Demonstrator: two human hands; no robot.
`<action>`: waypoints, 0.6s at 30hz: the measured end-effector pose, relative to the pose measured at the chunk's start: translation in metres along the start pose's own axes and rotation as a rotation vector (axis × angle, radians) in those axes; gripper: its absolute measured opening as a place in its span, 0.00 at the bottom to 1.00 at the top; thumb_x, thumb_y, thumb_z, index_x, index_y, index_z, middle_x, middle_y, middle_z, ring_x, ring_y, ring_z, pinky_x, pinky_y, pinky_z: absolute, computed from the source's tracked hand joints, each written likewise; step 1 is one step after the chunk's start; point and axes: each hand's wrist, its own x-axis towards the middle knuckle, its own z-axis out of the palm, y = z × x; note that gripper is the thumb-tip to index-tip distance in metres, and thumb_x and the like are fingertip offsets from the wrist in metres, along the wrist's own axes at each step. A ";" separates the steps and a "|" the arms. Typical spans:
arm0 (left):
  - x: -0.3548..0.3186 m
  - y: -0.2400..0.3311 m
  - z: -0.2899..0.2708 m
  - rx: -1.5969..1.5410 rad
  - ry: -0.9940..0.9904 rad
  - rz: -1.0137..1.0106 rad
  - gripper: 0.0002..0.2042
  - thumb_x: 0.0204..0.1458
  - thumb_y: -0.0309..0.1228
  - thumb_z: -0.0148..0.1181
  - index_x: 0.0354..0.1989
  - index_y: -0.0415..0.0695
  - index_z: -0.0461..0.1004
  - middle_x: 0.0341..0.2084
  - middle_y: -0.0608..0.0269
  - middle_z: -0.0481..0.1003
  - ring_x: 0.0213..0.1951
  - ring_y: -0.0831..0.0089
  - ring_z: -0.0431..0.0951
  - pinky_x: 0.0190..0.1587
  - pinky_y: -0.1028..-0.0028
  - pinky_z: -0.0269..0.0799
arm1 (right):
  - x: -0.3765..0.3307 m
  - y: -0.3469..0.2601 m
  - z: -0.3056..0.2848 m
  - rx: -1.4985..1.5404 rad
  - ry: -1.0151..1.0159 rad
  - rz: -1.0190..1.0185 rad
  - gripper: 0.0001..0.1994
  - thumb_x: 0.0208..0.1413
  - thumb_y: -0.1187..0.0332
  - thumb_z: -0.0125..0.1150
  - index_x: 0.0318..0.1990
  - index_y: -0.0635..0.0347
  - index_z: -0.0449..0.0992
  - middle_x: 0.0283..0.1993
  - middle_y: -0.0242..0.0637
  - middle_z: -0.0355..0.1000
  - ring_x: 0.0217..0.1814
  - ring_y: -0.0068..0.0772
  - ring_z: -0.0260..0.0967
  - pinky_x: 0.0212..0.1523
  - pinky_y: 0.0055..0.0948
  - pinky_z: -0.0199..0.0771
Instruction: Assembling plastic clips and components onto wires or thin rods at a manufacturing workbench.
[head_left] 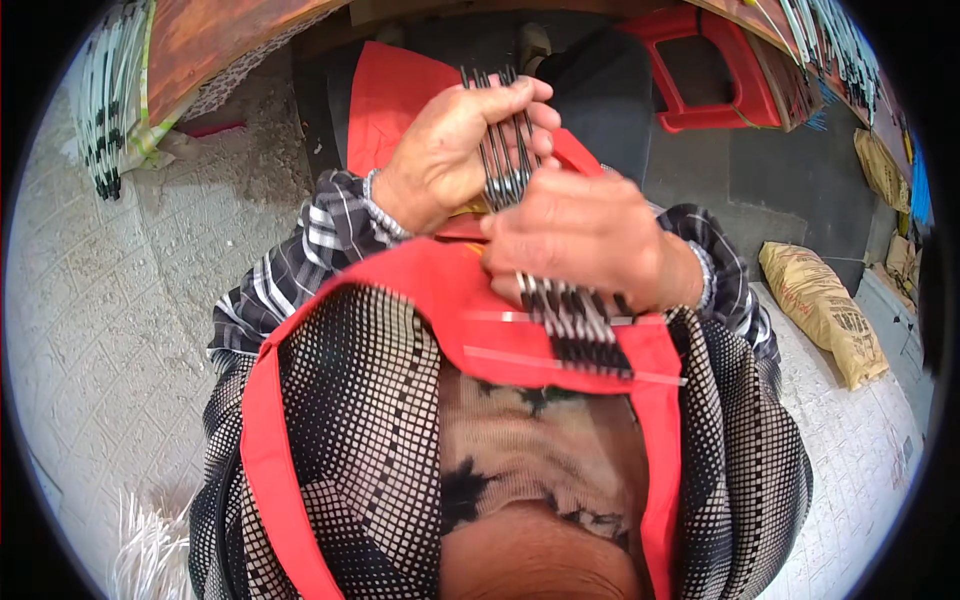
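A bundle of thin black-and-silver rods [507, 165] slants down across the front of my red apron [385, 270]. My left hand [440, 150] is closed around its upper part, with the rod tips sticking out above the thumb. Just below, my right hand [590, 240] wraps the middle of the same bundle and is slightly blurred. The bundle's lower end, banded in black and white, fans out beneath the right hand. Two thin pale strips lie across the apron near that end; I cannot make out whether they are attached.
Similar rod bundles [108, 110] hang at the brown table's [215, 45] left edge, and more rods [840, 55] hang at the far right. A red plastic stool [655, 75] stands ahead. A tan sack [822, 312] lies on the floor to the right, white strands [150, 545] at lower left.
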 end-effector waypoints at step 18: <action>-0.023 0.001 0.007 0.121 0.129 -0.025 0.11 0.61 0.31 0.54 0.44 0.35 0.70 0.35 0.49 0.79 0.35 0.64 0.82 0.38 0.67 0.82 | 0.014 -0.016 -0.004 0.111 -0.269 0.125 0.15 0.40 0.73 0.68 0.39 0.61 0.77 0.31 0.37 0.72 0.36 0.40 0.71 0.35 0.34 0.73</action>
